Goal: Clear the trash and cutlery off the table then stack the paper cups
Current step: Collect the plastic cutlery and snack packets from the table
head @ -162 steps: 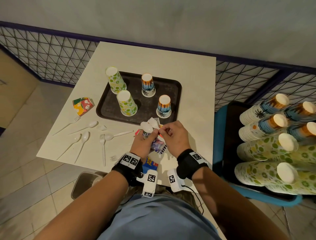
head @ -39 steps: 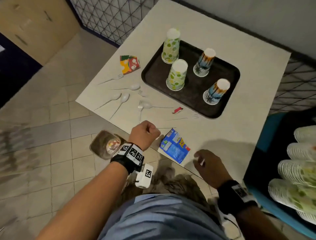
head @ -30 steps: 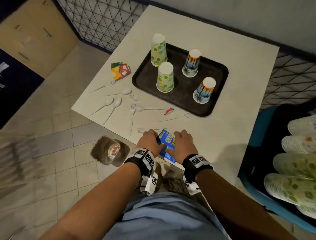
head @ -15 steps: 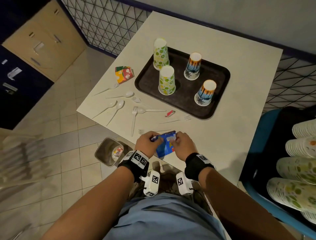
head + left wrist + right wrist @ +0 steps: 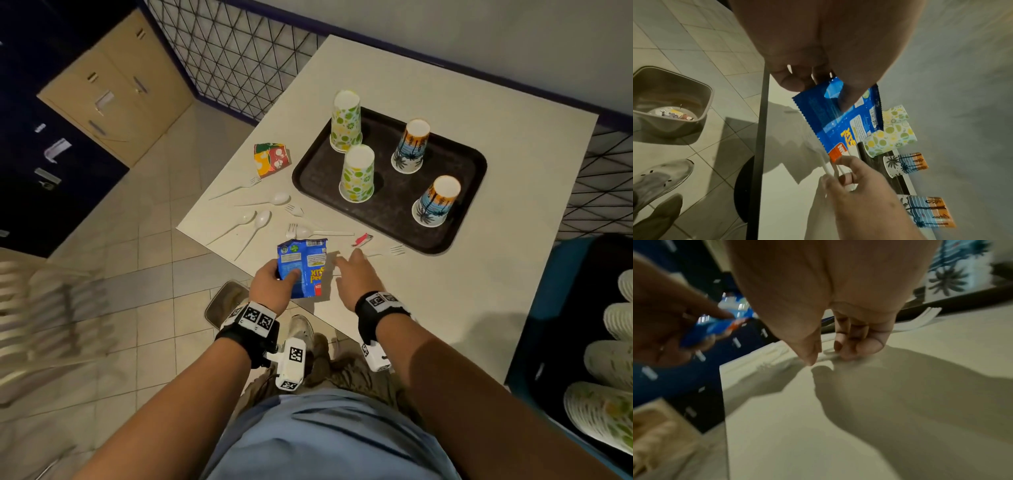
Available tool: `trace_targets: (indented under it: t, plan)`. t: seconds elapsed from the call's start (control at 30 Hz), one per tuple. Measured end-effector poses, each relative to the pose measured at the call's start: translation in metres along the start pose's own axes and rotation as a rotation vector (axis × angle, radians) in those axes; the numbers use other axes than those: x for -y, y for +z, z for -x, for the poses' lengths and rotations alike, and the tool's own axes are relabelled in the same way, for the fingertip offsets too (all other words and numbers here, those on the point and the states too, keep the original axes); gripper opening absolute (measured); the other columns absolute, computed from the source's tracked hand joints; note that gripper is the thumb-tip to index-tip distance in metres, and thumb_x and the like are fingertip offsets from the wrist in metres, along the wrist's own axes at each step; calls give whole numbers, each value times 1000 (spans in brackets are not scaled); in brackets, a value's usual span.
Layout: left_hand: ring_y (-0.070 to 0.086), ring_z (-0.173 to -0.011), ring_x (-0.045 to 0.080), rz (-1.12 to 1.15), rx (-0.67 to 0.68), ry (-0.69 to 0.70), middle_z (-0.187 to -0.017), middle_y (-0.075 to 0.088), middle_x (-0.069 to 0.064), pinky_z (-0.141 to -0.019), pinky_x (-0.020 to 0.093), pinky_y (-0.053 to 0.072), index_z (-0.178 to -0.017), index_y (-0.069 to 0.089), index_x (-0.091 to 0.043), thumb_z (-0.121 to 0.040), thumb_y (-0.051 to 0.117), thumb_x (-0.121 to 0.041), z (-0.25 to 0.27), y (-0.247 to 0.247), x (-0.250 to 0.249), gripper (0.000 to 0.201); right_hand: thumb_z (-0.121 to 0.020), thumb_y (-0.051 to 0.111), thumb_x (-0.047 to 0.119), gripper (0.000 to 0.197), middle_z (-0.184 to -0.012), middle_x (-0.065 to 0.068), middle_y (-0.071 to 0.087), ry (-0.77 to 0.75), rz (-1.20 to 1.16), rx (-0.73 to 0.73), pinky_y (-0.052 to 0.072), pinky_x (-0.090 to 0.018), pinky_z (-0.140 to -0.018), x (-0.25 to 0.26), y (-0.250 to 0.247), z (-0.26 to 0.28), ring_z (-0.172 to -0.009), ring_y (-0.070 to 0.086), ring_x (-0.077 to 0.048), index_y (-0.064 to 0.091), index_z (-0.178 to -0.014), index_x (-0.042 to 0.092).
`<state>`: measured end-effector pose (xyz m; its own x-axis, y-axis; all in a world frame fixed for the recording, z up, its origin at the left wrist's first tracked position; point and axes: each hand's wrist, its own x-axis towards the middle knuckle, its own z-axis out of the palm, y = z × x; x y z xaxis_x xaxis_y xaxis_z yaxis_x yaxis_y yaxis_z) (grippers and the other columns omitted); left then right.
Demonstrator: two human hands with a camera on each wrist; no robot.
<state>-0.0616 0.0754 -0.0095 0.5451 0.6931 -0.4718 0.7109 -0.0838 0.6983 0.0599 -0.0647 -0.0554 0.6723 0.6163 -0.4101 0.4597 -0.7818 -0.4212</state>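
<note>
At the near edge of the table (image 5: pixel 479 281) we see the left hand (image 5: pixel 274 284) holding a blue snack wrapper (image 5: pixel 303 267) – thumb across its face, fingers curled behind its lower part. The wrapper stands roughly upright, its long axis running away from the person, torn end toward the tray (image 5: pixel 459 236), printed text upside down in the head view. Just right of it, the right hand (image 5: pixel 354 277) is lowered to the tabletop, thumb and curled fingers closing on a white plastic utensil handle (image 5: pixel 828 170) lying flat; whether it is fully gripped we cannot tell. Four paper cups (image 5: pixel 358 173) stand upside down on the tray. Left of the tray lie white forks and spoons (image 5: pixel 260 219) – handles mostly pointing toward the table's left edge – and a colourful wrapper (image 5: pixel 270 158). A small red scrap (image 5: pixel 362 238) sits near the tray's front rim. A bin (image 5: pixel 670 104) stands on the floor below.
</note>
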Motion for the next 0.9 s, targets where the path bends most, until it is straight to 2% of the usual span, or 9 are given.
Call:
trace_targets:
  t: [0.13,0.27,0.4,0.47,0.57,0.6,0.67,0.8,0.9]
  plan:
    - [72,-107,31,4,-14,9,-119,77,9,-99,51,58,-123,69,-12,-101,68,-24,-12,-9,-2,25,-98,54,15,39,-138,-13,43,-35,230,-45,52,-44,-93,-1,6,-1,-121,51,-34,48,-136,21]
    - [71,-109,31,31,-2,-18,-119,77,7,-99,49,57,-124,69,-15,-102,66,-23,-30,-18,-6,23,-101,52,24,28,-129,-8,54,-39,222,-56,49,-43,-92,-9,-3,6,-117,52,-31,50,-128,19]
    - [70,-105,29,11,48,-1,-118,75,5,-94,43,56,-125,68,-14,-103,64,-22,-48,-24,-14,24,-99,58,25,19,-116,-6,62,59,-107,-154,46,-41,-94,-5,-23,14,-108,56,-29,58,-116,17]
    - [71,-103,28,20,92,16,-117,76,6,-92,42,57,-123,67,-14,-103,63,-20,-54,-23,-21,22,-97,64,24,18,-105,-3,63,96,-342,-215,47,-32,-83,12,-38,16,-97,60,-22,61,-113,17]
    - [75,-103,31,44,154,51,-116,78,10,-96,48,60,-121,69,-13,-102,64,-17,-58,-20,-36,20,-96,68,24,19,-90,4,60,125,-567,-225,43,-18,-65,45,-53,9,-78,58,-10,59,-113,20]
    - [75,-102,31,52,173,62,-115,79,10,-96,48,60,-120,70,-13,-101,64,-16,-60,-19,-42,20,-96,69,23,21,-89,4,61,126,-629,-231,45,-17,-65,53,-53,4,-77,59,-9,59,-113,20]
    - [76,-101,31,75,216,76,-114,79,10,-96,49,61,-118,71,-16,-99,65,-16,-63,-18,-53,21,-95,70,21,22,-88,2,62,117,-691,-248,52,-21,-70,65,-51,-6,-78,61,-12,59,-114,19]
    - [76,-102,36,168,253,30,-103,83,6,-99,58,59,-100,78,-24,-76,66,-42,-77,-15,-62,32,-93,71,16,19,-79,4,58,94,-673,-264,53,-26,-72,76,-43,-19,-71,57,-9,60,-109,19]
    - [78,-95,37,190,292,-3,-93,83,9,-96,59,61,-90,82,-29,-72,68,-61,-88,-14,-59,39,-91,72,15,19,-82,-3,60,60,-658,-291,56,-33,-74,79,-37,-23,-73,59,-17,63,-107,20]
